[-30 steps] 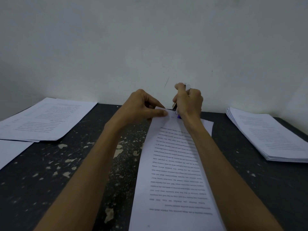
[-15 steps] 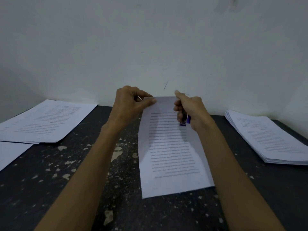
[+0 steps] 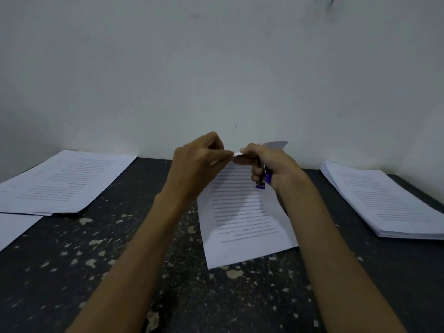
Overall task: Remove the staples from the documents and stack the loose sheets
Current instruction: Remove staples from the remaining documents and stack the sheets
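Observation:
A printed document (image 3: 242, 212) is held up by its top edge over the middle of the dark table (image 3: 120, 272), its lower edge resting on the tabletop. My left hand (image 3: 199, 162) pinches the top left corner of the paper. My right hand (image 3: 271, 164) pinches the same top edge with thumb and forefinger and also grips a purple and metal staple remover (image 3: 262, 180) in its curled fingers. The two hands nearly touch at the corner. A sheet's corner (image 3: 276, 144) sticks up behind my right hand. No staple is visible.
A thick stack of printed sheets (image 3: 384, 200) lies at the right side of the table. A thinner pile of sheets (image 3: 62, 181) lies at the left, with another sheet (image 3: 14, 227) at the left edge. A pale wall (image 3: 216, 68) stands right behind the table.
The document was lifted by its far edge and drawn back, so it now stands raised. My left hand moved right to the top corner, close to my right hand.

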